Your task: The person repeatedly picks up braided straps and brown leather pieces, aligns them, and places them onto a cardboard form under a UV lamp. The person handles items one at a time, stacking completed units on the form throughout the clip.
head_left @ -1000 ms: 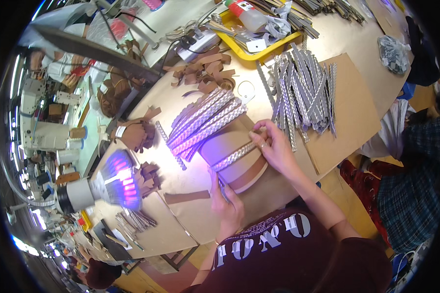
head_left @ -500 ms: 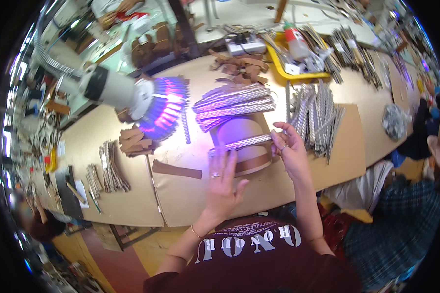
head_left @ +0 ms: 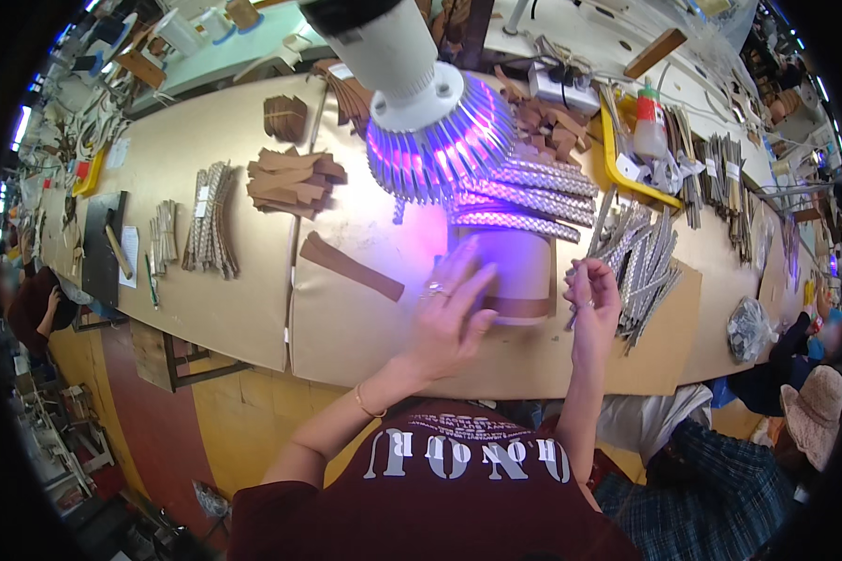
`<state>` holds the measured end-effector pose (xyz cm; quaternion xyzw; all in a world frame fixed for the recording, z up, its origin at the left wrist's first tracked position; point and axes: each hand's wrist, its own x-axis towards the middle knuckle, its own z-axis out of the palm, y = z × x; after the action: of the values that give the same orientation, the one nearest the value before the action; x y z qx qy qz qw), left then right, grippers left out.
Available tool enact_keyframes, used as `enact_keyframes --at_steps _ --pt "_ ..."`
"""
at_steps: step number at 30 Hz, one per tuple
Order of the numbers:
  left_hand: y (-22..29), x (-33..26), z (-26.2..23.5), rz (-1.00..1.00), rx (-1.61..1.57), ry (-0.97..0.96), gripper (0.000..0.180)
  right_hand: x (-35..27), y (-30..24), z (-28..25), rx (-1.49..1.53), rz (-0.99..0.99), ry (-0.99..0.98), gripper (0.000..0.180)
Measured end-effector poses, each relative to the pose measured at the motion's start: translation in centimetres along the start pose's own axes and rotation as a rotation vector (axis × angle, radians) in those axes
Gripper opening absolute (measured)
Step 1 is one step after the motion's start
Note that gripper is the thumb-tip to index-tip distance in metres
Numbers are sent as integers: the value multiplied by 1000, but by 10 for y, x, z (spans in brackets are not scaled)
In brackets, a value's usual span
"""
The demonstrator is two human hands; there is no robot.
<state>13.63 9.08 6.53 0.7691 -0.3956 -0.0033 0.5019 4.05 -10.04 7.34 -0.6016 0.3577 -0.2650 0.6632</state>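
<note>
Your left hand (head_left: 454, 309) is open, fingers spread and smeared by motion over the left side of the tan panel (head_left: 526, 262); whether they touch it you cannot tell. Your right hand (head_left: 594, 290) is just beyond the panel's right side, fingers curled and bunched at the tips. A thin grey sliver shows under them, too small to say whether you grip it.

The panel lies toward the table's (head_left: 346, 351) near edge, its left border lost behind your fingers and violet glare. Silvery braids (head_left: 543, 201) lie along its far side, their left ends cut off from view by the lamp (head_left: 440, 131). To your right, grey strips (head_left: 641, 271) overlap too much to count, on cardboard (head_left: 672, 346) reaching toward the near edge.
</note>
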Motion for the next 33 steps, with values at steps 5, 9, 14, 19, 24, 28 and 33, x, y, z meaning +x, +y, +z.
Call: enact_keyframes --at_steps 5,9,14,19,24,28,33 --pt "2 -24 0 -347 -291 59 30 -28 -7 -19 -354 -128 -280 26" --pt "8 -13 10 -424 -333 102 22 -19 -13 -11 -527 -214 -328 22" --pt "15 -4 8 -456 -492 93 11 -10 -35 -4 -625 -316 -460 20" --pt "12 0 8 -440 -473 114 10 -4 -60 12 -606 -159 -447 18" --pt "-1 10 9 -442 -484 78 12 5 -60 29 -741 -343 -435 20" --pt "-12 16 6 -387 -388 87 11 8 -55 27 -664 -204 -336 20" --pt "-19 16 -3 -334 -309 294 11 8 -49 30 -706 -440 -252 19"
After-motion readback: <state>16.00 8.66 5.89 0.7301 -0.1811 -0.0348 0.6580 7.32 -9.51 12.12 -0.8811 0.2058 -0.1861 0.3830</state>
